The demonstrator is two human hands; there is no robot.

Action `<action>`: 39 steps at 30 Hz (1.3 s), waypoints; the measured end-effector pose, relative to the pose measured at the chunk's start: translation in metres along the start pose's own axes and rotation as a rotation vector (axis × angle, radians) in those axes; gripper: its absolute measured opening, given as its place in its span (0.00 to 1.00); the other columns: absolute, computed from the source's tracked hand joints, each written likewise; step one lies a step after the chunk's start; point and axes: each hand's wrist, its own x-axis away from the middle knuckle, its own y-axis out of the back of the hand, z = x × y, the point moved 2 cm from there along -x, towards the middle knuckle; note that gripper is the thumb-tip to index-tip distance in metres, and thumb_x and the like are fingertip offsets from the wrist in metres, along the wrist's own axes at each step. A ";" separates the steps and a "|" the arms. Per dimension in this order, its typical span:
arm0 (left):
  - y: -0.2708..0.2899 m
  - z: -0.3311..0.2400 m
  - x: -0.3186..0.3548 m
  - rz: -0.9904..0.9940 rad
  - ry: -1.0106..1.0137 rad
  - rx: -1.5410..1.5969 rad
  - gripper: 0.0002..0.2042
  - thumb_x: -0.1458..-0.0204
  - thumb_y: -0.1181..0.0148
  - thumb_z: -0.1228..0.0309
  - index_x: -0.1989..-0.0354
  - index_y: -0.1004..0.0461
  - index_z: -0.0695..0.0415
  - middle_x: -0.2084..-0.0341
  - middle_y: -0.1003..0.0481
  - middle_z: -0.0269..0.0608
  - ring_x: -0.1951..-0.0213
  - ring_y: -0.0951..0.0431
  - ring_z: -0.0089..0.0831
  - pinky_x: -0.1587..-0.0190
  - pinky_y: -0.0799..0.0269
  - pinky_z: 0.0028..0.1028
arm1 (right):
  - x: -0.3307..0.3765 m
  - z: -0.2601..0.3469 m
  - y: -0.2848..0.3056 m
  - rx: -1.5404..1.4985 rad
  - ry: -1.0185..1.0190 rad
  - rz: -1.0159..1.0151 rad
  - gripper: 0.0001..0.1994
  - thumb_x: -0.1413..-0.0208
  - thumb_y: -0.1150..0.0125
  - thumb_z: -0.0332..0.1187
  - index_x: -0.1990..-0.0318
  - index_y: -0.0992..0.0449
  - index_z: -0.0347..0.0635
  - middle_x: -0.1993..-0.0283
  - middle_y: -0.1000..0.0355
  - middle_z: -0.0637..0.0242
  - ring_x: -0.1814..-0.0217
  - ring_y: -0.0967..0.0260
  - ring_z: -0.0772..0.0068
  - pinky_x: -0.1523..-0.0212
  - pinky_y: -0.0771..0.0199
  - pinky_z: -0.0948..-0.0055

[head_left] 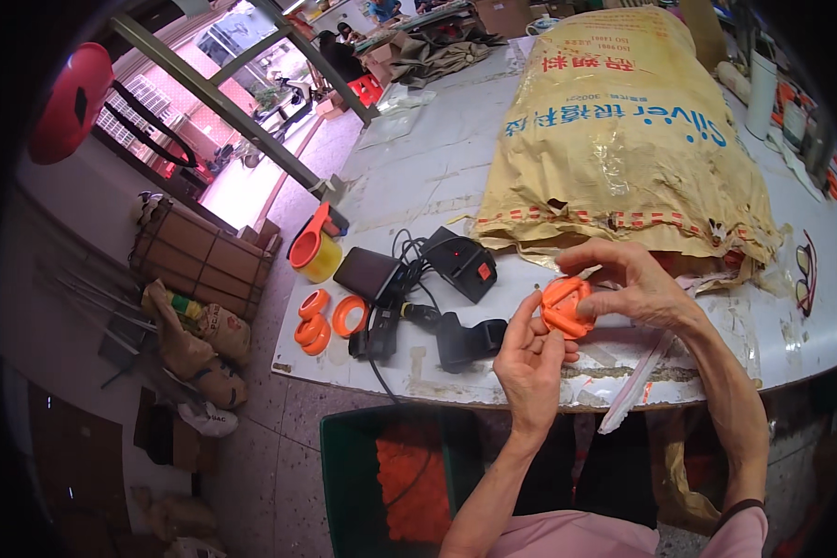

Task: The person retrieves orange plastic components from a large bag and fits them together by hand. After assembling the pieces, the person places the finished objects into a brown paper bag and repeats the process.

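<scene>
Both of my hands are on one orange plastic ring part (564,307), held just above the white table (437,177) near its front edge. My left hand (530,358) supports it from below and the left, fingers curled against it. From above and the right, my right hand (634,284) pinches it with thumb and fingers. Several more orange ring parts (324,321) lie on the table's left end. A green crate (349,484) with orange parts inside stands on the floor below the table edge.
A large yellow sack (623,130) lies across the table behind my hands. Black power boxes and cables (437,279) sit left of my hands, with a yellow cup (314,251) beyond. Glasses (804,270) lie at the right. Boxes and bags stand on the floor at left.
</scene>
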 end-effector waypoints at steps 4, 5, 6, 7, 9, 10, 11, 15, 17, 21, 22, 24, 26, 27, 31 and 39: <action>0.002 0.000 0.001 -0.005 -0.018 0.024 0.21 0.48 0.52 0.84 0.44 0.39 0.67 0.70 0.26 0.43 0.74 0.26 0.21 0.70 0.27 0.19 | 0.002 -0.001 0.007 -0.079 -0.112 0.052 0.25 0.55 0.34 0.27 0.47 0.32 0.34 0.53 0.30 0.63 0.53 0.32 0.76 0.52 0.30 0.75; 0.001 0.001 0.001 -0.003 -0.015 0.027 0.21 0.48 0.52 0.84 0.44 0.39 0.67 0.70 0.26 0.43 0.74 0.26 0.21 0.70 0.27 0.19 | 0.002 -0.003 0.007 -0.078 -0.115 0.049 0.25 0.55 0.34 0.27 0.47 0.32 0.34 0.53 0.30 0.63 0.53 0.32 0.76 0.52 0.30 0.75; 0.001 0.001 0.002 -0.009 -0.015 0.022 0.21 0.48 0.52 0.84 0.44 0.39 0.68 0.70 0.26 0.43 0.75 0.26 0.21 0.70 0.27 0.19 | 0.003 -0.004 0.008 -0.131 -0.130 0.091 0.25 0.55 0.34 0.26 0.47 0.32 0.34 0.54 0.29 0.64 0.54 0.32 0.77 0.53 0.29 0.76; 0.000 0.002 0.002 -0.014 -0.014 0.018 0.20 0.49 0.52 0.84 0.44 0.39 0.68 0.70 0.26 0.43 0.75 0.27 0.21 0.71 0.27 0.19 | 0.003 -0.005 0.008 -0.184 -0.145 0.131 0.25 0.56 0.34 0.26 0.47 0.32 0.34 0.54 0.29 0.65 0.55 0.32 0.78 0.54 0.29 0.77; 0.002 0.002 0.001 -0.036 -0.015 0.037 0.20 0.49 0.52 0.84 0.45 0.39 0.68 0.70 0.26 0.43 0.75 0.27 0.21 0.71 0.28 0.19 | 0.001 -0.002 0.009 -0.198 -0.122 0.162 0.25 0.56 0.34 0.25 0.47 0.32 0.34 0.55 0.29 0.65 0.56 0.31 0.78 0.54 0.29 0.78; 0.004 0.002 0.001 -0.016 -0.003 0.043 0.20 0.48 0.53 0.84 0.44 0.40 0.66 0.66 0.27 0.42 0.73 0.28 0.19 0.69 0.29 0.17 | 0.001 0.000 0.009 -0.213 -0.090 0.199 0.25 0.56 0.34 0.25 0.47 0.32 0.34 0.55 0.28 0.65 0.57 0.31 0.79 0.55 0.29 0.79; 0.006 0.004 0.000 -0.020 -0.024 0.055 0.20 0.47 0.53 0.84 0.44 0.40 0.67 0.65 0.27 0.42 0.73 0.28 0.19 0.69 0.29 0.17 | 0.000 -0.001 0.010 -0.208 -0.107 0.185 0.25 0.56 0.34 0.25 0.47 0.32 0.34 0.55 0.28 0.65 0.57 0.31 0.79 0.55 0.29 0.79; 0.001 0.001 0.001 -0.012 -0.031 0.030 0.20 0.47 0.53 0.84 0.44 0.40 0.67 0.64 0.27 0.43 0.72 0.27 0.20 0.69 0.29 0.18 | 0.002 0.000 0.012 -0.153 -0.060 0.188 0.25 0.56 0.35 0.23 0.47 0.32 0.33 0.55 0.28 0.64 0.55 0.30 0.78 0.53 0.29 0.79; 0.000 0.001 0.001 -0.025 -0.045 -0.001 0.20 0.47 0.53 0.84 0.44 0.40 0.67 0.64 0.27 0.44 0.71 0.27 0.20 0.69 0.29 0.18 | 0.003 0.000 0.013 -0.184 -0.061 0.196 0.25 0.56 0.35 0.22 0.47 0.32 0.33 0.55 0.27 0.64 0.54 0.30 0.78 0.52 0.29 0.78; 0.000 0.001 0.003 -0.043 -0.048 0.002 0.19 0.47 0.52 0.83 0.45 0.38 0.68 0.63 0.27 0.45 0.70 0.26 0.22 0.69 0.28 0.19 | 0.004 -0.002 0.013 -0.171 -0.073 0.214 0.25 0.56 0.36 0.19 0.47 0.32 0.33 0.55 0.27 0.62 0.55 0.29 0.78 0.53 0.28 0.79; 0.001 0.001 0.003 -0.053 -0.050 -0.013 0.18 0.47 0.52 0.82 0.45 0.37 0.68 0.63 0.26 0.46 0.70 0.26 0.22 0.69 0.28 0.19 | 0.002 -0.003 0.011 -0.172 -0.076 0.210 0.25 0.56 0.36 0.19 0.47 0.32 0.33 0.55 0.27 0.62 0.55 0.29 0.78 0.53 0.28 0.79; 0.003 0.002 0.003 -0.051 -0.046 -0.003 0.18 0.47 0.52 0.82 0.46 0.37 0.68 0.62 0.26 0.46 0.70 0.26 0.22 0.69 0.28 0.19 | 0.001 -0.003 0.010 -0.194 -0.082 0.232 0.25 0.57 0.36 0.18 0.47 0.33 0.32 0.55 0.27 0.61 0.55 0.29 0.78 0.53 0.27 0.80; 0.002 0.002 0.002 -0.045 -0.050 -0.016 0.18 0.46 0.52 0.82 0.46 0.37 0.68 0.62 0.26 0.47 0.70 0.25 0.23 0.70 0.28 0.20 | 0.002 -0.004 0.011 -0.205 -0.094 0.242 0.25 0.57 0.35 0.18 0.47 0.32 0.32 0.55 0.27 0.61 0.55 0.29 0.78 0.54 0.27 0.80; 0.001 0.002 0.002 -0.040 -0.049 -0.013 0.18 0.46 0.52 0.82 0.46 0.37 0.68 0.62 0.26 0.47 0.70 0.25 0.23 0.70 0.28 0.20 | 0.002 -0.004 0.011 -0.219 -0.102 0.260 0.26 0.58 0.35 0.18 0.48 0.32 0.32 0.56 0.27 0.61 0.55 0.29 0.78 0.54 0.27 0.80; 0.001 0.003 0.002 -0.040 -0.029 -0.014 0.17 0.45 0.51 0.80 0.46 0.37 0.68 0.62 0.25 0.48 0.69 0.24 0.24 0.71 0.27 0.20 | 0.004 -0.001 0.010 -0.233 -0.098 0.240 0.24 0.61 0.37 0.20 0.51 0.29 0.36 0.63 0.25 0.66 0.65 0.31 0.84 0.62 0.30 0.83; -0.002 0.002 0.000 -0.079 -0.019 0.000 0.18 0.47 0.50 0.82 0.47 0.38 0.71 0.65 0.24 0.48 0.73 0.24 0.22 0.75 0.27 0.19 | 0.006 0.001 0.008 -0.262 -0.116 0.255 0.25 0.61 0.36 0.21 0.50 0.29 0.36 0.63 0.25 0.64 0.65 0.31 0.83 0.63 0.31 0.83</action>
